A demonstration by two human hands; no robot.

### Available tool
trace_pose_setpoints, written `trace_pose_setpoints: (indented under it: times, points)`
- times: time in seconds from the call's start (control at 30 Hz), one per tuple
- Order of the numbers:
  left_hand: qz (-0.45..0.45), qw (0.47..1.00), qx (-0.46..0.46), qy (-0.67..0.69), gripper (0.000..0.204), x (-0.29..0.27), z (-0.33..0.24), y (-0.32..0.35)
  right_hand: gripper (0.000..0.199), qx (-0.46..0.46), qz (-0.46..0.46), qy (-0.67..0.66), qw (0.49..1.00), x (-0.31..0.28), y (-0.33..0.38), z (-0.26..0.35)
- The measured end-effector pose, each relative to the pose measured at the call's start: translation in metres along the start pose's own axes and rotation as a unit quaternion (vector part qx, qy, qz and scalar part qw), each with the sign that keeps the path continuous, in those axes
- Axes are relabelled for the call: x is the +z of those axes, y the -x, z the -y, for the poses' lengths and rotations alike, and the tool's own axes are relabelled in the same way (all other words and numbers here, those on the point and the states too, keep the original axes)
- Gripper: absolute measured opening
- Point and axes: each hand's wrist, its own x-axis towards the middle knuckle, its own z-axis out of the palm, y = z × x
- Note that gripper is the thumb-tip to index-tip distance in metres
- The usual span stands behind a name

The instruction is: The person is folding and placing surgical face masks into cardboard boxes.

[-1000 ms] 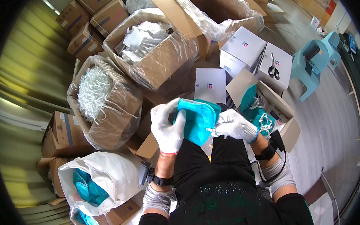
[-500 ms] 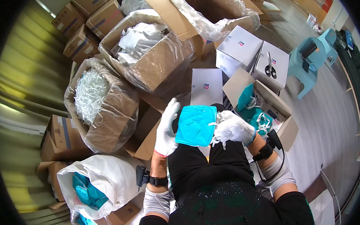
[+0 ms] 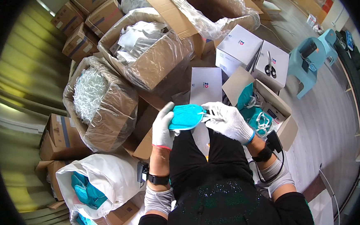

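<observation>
A turquoise face mask (image 3: 185, 117) is held above my lap, tilted so that it looks narrow. My left hand (image 3: 163, 129), in a white knit glove, grips its left end with the thumb on top. At the mask's right end, the gloved fingers of my right hand (image 3: 230, 122) pinch the white straps (image 3: 206, 116). Just right of that hand, an open carton (image 3: 287, 124) contains more turquoise masks (image 3: 247, 98) with white straps.
White boxes (image 3: 205, 86) stand ahead, one with black-handled scissors (image 3: 270, 70) on top. To the left are plastic-lined cartons (image 3: 116, 120) of white strips and sheets, and a white sack (image 3: 122, 178) with turquoise masks. A light-blue stool (image 3: 309, 63) stands at right.
My left hand has gone from open beside the mask to gripping its left end. The mask has tilted flatter, and my right fingers have shifted to its straps.
</observation>
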Motion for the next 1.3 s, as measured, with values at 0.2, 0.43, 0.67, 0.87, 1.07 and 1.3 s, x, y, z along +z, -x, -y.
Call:
trace_pose_setpoints:
  times: [0.2, 0.43, 0.67, 0.87, 1.07, 1.3]
  points:
    - [0.022, 0.969, -0.143, 0.202, 0.035, 0.002, 0.003, 0.003, 0.015, 0.007, 0.055, -0.069, 0.996, -0.004, 0.001, -0.022]
    - [0.023, 0.989, -0.027, -0.144, 0.024, -0.017, 0.029, -0.003, 0.015, 0.137, 0.053, -0.301, 0.942, -0.006, 0.007, -0.045]
    - [-0.093, 0.954, 0.192, -0.21, 0.019, -0.004, 0.049, -0.001, 0.038, -0.208, 0.048, 0.417, 0.884, -0.009, 0.005, -0.051]
    - [-0.109, 0.953, 0.197, -0.204, 0.021, 0.007, 0.036, 0.009, 0.028, -0.131, 0.047, 0.255, 0.957, -0.004, 0.005, -0.067]
    - [-0.129, 0.758, 0.423, -0.479, 0.015, 0.016, -0.002, 0.018, 0.018, 0.224, 0.013, -0.25, 0.942, 0.003, 0.005, -0.04]
    - [-0.083, 0.835, 0.392, -0.376, 0.01, 0.031, -0.023, 0.014, 0.014, 0.147, 0.09, -0.162, 0.972, 0.006, 0.001, -0.056]
